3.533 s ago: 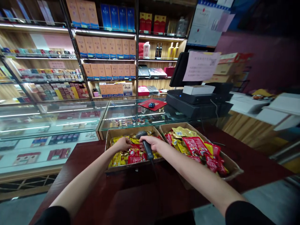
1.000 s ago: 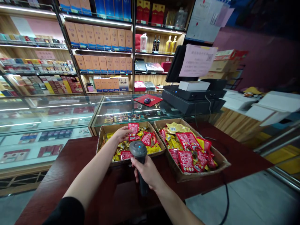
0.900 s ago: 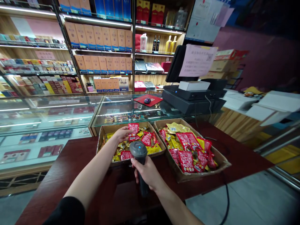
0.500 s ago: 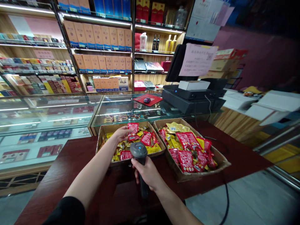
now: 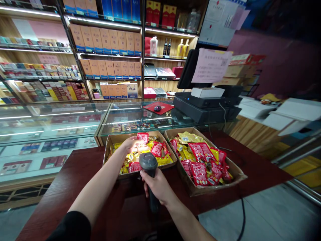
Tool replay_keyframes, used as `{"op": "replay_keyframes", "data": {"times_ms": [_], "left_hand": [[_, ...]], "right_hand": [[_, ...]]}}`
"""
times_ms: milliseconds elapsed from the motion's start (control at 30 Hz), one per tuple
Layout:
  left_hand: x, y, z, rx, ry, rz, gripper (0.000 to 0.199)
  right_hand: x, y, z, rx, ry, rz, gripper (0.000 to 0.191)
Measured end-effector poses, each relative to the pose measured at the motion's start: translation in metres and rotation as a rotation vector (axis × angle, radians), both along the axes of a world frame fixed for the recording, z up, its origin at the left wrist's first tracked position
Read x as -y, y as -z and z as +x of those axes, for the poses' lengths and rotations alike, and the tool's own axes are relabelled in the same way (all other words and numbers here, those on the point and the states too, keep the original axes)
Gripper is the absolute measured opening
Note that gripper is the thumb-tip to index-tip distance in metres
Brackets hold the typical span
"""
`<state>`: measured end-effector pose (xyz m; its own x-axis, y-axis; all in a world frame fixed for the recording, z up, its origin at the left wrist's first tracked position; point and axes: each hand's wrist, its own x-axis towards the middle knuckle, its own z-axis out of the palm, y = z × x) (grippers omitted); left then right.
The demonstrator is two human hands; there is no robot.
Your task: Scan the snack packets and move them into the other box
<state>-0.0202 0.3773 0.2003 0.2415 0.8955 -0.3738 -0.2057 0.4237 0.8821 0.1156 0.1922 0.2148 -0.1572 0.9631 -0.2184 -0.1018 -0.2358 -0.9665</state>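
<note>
In my right hand (image 5: 159, 187) is a dark grey barcode scanner (image 5: 148, 161), upright, its handle wrapped by my fingers. Its head faces the left cardboard box (image 5: 106, 152), where a bright patch of light falls on the packets. Over that box my left hand (image 5: 129, 144) pinches a red snack packet (image 5: 142, 137) at its left side. Beneath it lie several red and yellow packets (image 5: 157, 149), partly hidden by my hand and the scanner. Beside it stands the right cardboard box (image 5: 190, 190), filled with similar red and yellow packets (image 5: 199, 172).
Both boxes stand on a dark red table (image 5: 85, 167). Behind it is a glass display counter (image 5: 75, 117) with a mouse (image 5: 157, 108) on a red pad (image 5: 165, 106). A black monitor (image 5: 187, 72) with a paper sign stands back right. A black cable (image 5: 242, 214) hangs at the right.
The scanner's light has come on and brightens the packets near my left hand; the blue light on its top no longer shows. Both hands stay nearly where they were.
</note>
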Motion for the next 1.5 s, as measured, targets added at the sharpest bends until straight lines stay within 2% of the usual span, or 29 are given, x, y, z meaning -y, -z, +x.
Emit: {"op": "replay_keyframes", "data": {"times_ms": [100,267,367,433,533,633,733,800,900,1033,1133,1233,1333,1500], "left_hand": [[-0.001,0.001,0.0,0.04,0.009,-0.016,0.045],[0.003,-0.003,0.001,-0.032,-0.013,-0.011,0.043],[0.014,-0.018,0.01,-0.008,0.043,0.011,0.042],[0.02,-0.032,0.023,0.026,0.097,0.035,0.041],[0.023,-0.053,0.056,0.038,0.184,0.062,0.039],[0.016,-0.071,0.104,0.056,0.234,0.068,0.03],[0.002,-0.084,0.159,0.076,0.213,0.064,0.019],[-0.007,-0.089,0.194,0.093,0.217,0.065,0.016],[-0.015,-0.091,0.237,0.089,0.296,0.057,0.017],[-0.017,-0.086,0.267,-0.02,0.394,0.024,0.007],[-0.018,-0.083,0.267,-0.058,0.387,0.019,0.005],[-0.024,-0.084,0.246,-0.059,0.365,0.023,0.006],[-0.03,-0.088,0.207,-0.066,0.354,0.052,0.011],[-0.029,-0.091,0.116,-0.075,0.269,0.07,0.023]], "right_hand": [[0.001,0.002,-0.002,0.005,0.004,0.004,0.036],[-0.003,-0.003,0.009,-0.061,0.052,0.019,0.031],[-0.018,-0.016,0.038,-0.08,0.218,0.106,0.026],[-0.034,-0.029,0.063,-0.093,0.34,0.084,0.024],[-0.062,-0.052,0.103,-0.243,0.286,-0.002,0.019],[-0.088,-0.074,0.142,-0.305,0.245,-0.106,0.016],[-0.109,-0.088,0.184,-0.289,0.311,-0.142,0.013],[-0.119,-0.093,0.214,-0.269,0.385,-0.157,0.012],[-0.127,-0.094,0.255,-0.242,0.479,-0.151,0.012],[-0.126,-0.088,0.288,-0.213,0.54,-0.152,0.012],[-0.123,-0.086,0.292,-0.204,0.531,-0.167,0.011],[-0.123,-0.089,0.278,-0.215,0.481,-0.168,0.011],[-0.131,-0.093,0.25,-0.241,0.391,-0.172,0.011],[-0.148,-0.091,0.177,-0.257,0.164,-0.225,0.008]]}}
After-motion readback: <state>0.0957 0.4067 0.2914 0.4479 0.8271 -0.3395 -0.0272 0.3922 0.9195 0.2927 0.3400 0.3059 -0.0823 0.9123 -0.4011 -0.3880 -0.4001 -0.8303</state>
